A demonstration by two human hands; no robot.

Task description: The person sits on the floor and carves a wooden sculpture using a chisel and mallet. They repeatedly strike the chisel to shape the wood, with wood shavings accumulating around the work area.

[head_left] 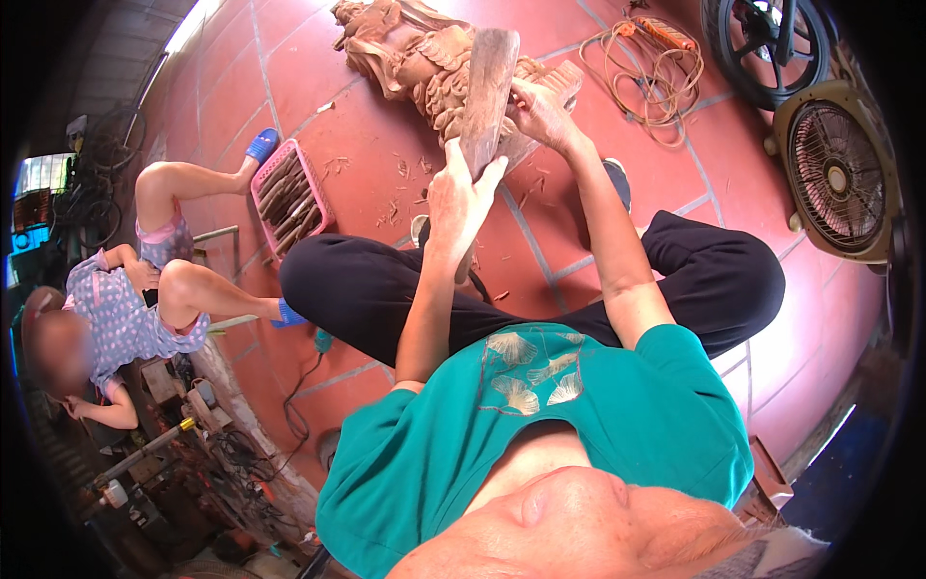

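My left hand [458, 203] is wrapped round the lower part of a long, flat, grey-brown slab [490, 92], which looks like wood and stands tilted in front of me. On the slab's right side, my right hand [545, 118] is closed with thumb and fingertips bent in against its edge. Whatever those fingers may pinch is too small or hidden to make out. Behind the slab lies a reddish-brown wood carving [410, 58] with deep folds and figures, partly covered by the slab and my right hand.
Wood chips [391, 214] are scattered over the red tiles. At left stands a pink basket [321, 180] of wooden-handled tools, beside a seated person [135, 289]. An orange power strip [664, 34] with coiled cord, a wheel [772, 43] and a fan [837, 174] are at right.
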